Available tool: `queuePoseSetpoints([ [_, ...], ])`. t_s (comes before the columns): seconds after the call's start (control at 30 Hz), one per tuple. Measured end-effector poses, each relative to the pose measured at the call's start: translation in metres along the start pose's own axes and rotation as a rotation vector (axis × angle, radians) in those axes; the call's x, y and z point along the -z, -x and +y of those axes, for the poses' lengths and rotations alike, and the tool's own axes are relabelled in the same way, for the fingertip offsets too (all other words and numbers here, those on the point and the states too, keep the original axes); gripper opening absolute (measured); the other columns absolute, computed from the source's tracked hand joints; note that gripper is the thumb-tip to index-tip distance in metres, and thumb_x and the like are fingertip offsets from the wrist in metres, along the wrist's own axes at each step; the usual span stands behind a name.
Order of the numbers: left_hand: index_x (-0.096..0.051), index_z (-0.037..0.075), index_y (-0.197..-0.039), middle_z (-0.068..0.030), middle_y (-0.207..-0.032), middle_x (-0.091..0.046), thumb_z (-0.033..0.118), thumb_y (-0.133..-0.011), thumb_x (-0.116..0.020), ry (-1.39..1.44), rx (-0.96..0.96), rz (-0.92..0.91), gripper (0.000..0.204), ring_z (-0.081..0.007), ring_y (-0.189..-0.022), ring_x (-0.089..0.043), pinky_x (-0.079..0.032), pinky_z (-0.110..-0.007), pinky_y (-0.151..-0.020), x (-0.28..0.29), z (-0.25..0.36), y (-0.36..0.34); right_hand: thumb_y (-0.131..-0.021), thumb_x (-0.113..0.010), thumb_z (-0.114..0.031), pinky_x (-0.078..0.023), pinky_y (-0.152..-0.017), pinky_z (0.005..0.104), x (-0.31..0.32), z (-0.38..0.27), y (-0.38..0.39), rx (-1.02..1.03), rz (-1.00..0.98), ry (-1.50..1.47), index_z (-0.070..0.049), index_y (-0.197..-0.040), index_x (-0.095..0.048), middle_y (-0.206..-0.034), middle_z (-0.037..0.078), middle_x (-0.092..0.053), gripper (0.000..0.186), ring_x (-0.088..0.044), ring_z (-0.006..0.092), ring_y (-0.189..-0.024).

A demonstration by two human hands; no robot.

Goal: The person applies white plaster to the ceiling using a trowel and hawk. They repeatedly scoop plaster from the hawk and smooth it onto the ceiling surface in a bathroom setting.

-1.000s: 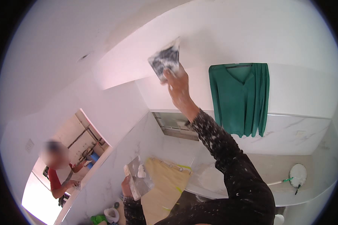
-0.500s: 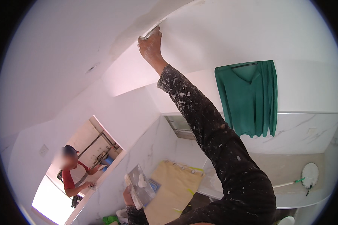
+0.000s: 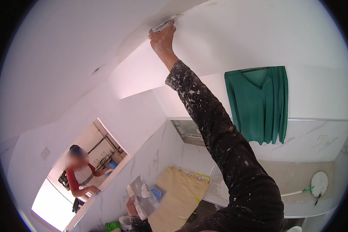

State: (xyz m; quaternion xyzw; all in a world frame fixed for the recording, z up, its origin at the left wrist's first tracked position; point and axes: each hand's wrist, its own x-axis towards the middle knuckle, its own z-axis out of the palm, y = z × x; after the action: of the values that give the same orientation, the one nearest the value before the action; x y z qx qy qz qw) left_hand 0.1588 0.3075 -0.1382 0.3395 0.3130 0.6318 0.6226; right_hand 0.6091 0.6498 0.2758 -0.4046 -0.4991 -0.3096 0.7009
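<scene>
My right hand [image 3: 162, 38], streaked with white, is closed on a putty knife [image 3: 166, 24], whose blade lies nearly flat along the seam where the ceiling [image 3: 58, 62] meets the white upper surface [image 3: 251, 34]. My paint-spattered sleeve crosses the middle of the view. Low down, my left hand [image 3: 132, 206] grips a flat metal plate [image 3: 144, 185] by its pale bar handle; white compound lies on the plate. A yellowish sheet [image 3: 181, 189] is beneath it, with a blue item beside the plate.
A green shirt [image 3: 255, 100] hangs on the right wall, above a counter with a white round pad on a pole [image 3: 319, 185]. At left, another person [image 3: 81, 178] in red sleeves and a cap works at an opening with pipes behind. A small window [image 3: 185, 131] sits mid-wall.
My right hand has risen to the ceiling seam, turning the knife edge-on, then shifted slightly rightward along it. My left hand stays low with the plate. The other person's head and hands have shifted.
</scene>
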Motion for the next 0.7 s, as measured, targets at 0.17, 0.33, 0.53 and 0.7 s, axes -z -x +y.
queuePoseSetpoints([
  [0.17, -0.042, -0.003, -0.139, -0.0233, -0.125, -0.058, 0.024, -0.089, -0.05, -0.028, -0.012, -0.007, 0.057, -0.0362, -0.109, -0.062, -0.05, -0.047, -0.097, 0.002, 0.0, 0.001, -0.082, -0.066, 0.001, -0.036, -0.11, 0.0366, -0.021, 0.002, -0.008, -0.124, 0.167, -0.321, 0.013, -0.147, 0.003, -0.139, 0.026, -0.025, 0.095, -0.035, 0.0369, -0.13],
  [0.33, -0.042, -0.003, -0.139, -0.023, -0.124, -0.058, 0.023, -0.089, -0.05, -0.008, 0.023, 0.009, 0.056, -0.036, -0.108, -0.062, -0.051, -0.048, -0.096, -0.014, 0.003, 0.008, -0.086, -0.063, -0.01, -0.036, -0.109, 0.0352, 0.019, -0.054, 0.0, -0.334, 0.216, -0.588, 0.009, -0.149, -0.005, -0.136, 0.026, -0.031, 0.088, -0.039, 0.0381, -0.127],
  [0.53, -0.042, -0.002, -0.139, -0.0219, -0.124, -0.059, 0.024, -0.09, -0.049, 0.023, 0.03, -0.028, 0.057, -0.0349, -0.108, -0.062, -0.051, -0.047, -0.095, -0.029, 0.007, 0.007, -0.084, -0.059, 0.0, -0.03, -0.113, 0.04, 0.047, -0.155, 0.041, -0.297, 0.162, -0.648, 0.015, -0.147, -0.003, -0.136, 0.029, -0.029, 0.085, -0.036, 0.041, -0.126],
  [0.7, -0.047, -0.001, -0.136, -0.0203, -0.12, -0.06, 0.026, -0.094, -0.048, -0.009, -0.025, 0.012, 0.05, -0.0316, -0.104, -0.063, -0.053, -0.044, -0.091, -0.006, 0.005, 0.004, -0.09, -0.058, -0.004, -0.041, -0.103, 0.039, 0.115, -0.202, 0.133, -0.251, -0.096, -1.048, 0.005, -0.146, -0.026, -0.121, 0.025, -0.049, 0.065, -0.051, 0.0341, -0.114],
])
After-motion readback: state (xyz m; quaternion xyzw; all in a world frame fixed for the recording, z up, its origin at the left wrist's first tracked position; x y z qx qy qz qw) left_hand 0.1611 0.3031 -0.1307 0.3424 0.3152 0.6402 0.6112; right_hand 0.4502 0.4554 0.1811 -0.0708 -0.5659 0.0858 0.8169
